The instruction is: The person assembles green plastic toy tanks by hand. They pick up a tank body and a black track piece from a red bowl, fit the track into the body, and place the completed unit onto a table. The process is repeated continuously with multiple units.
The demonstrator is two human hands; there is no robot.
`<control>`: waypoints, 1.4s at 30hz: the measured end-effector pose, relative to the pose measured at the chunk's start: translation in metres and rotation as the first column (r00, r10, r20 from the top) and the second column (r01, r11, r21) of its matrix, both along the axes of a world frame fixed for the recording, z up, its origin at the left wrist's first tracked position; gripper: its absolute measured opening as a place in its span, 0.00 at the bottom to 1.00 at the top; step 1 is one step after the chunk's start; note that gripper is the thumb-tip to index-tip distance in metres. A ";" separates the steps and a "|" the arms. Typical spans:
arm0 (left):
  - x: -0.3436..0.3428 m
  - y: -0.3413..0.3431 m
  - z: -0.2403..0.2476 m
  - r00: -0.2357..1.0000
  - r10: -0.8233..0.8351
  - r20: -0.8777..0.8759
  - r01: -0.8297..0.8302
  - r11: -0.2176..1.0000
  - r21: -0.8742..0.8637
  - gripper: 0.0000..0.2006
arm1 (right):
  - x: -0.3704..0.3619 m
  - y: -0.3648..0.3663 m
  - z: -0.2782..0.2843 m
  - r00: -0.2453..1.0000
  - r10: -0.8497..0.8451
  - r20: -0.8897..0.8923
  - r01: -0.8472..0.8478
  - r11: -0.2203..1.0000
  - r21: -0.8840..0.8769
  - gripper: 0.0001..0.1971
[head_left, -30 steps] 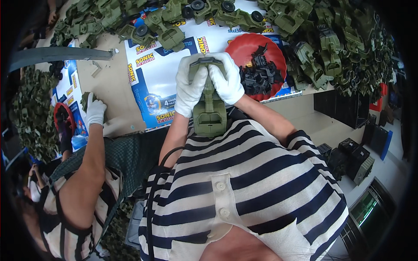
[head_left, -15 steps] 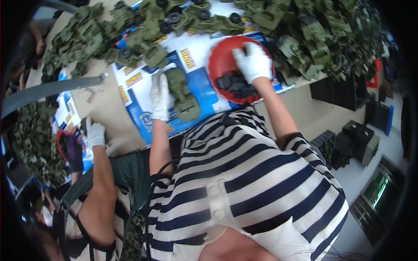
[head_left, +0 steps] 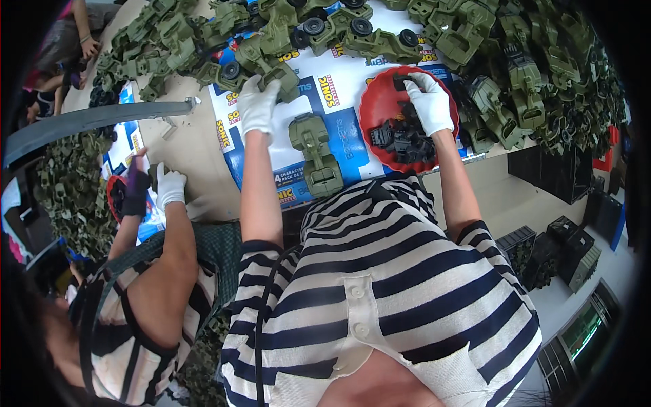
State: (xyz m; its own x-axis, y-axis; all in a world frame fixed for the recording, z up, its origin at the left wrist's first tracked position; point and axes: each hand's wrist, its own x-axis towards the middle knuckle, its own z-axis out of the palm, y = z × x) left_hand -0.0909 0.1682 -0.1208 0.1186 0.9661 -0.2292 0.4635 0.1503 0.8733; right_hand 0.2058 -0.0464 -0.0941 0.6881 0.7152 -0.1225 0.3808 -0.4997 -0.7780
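Tan surface (head_left: 200, 163) in front of you, blue-and-white sheet (head_left: 344, 146) over part of it. On the sheet: green car (head_left: 316, 152) by your near edge, red bowl (head_left: 381, 95) to its right. Green heap (head_left: 464, 34) along your far and right sides.

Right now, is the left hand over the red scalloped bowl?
No, the white-gloved left hand is beside an olive-green plastic vehicle, left of the red scalloped bowl.

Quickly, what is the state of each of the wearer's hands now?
Left hand: fingers partly curled at a green toy; whether it holds it cannot be told.
Right hand: closed, pinching a black part over the red bowl.
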 end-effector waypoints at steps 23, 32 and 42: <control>-0.004 0.045 -0.016 0.974 -0.017 -0.225 -0.018 0.988 -0.152 0.27 | -0.045 -0.015 0.063 0.532 0.099 -0.841 0.303 0.905 0.299 0.14; -0.016 0.013 0.034 0.943 -0.165 -0.290 0.063 0.942 -0.330 0.23 | -0.063 -0.008 0.078 0.783 0.531 -0.323 -0.536 0.840 0.081 0.10; -0.021 -0.124 0.115 0.785 -0.365 0.500 0.526 0.820 -0.227 0.34 | -0.068 0.057 0.108 0.833 0.549 0.063 -0.552 0.821 0.143 0.15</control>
State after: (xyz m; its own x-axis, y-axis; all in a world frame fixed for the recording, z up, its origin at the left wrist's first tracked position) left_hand -0.1122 0.0439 -0.0061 0.6760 0.6478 -0.3513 0.1576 0.3386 0.9276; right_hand 0.1373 0.0105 0.0140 0.1753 0.9842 0.0246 0.5723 -0.0816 -0.8159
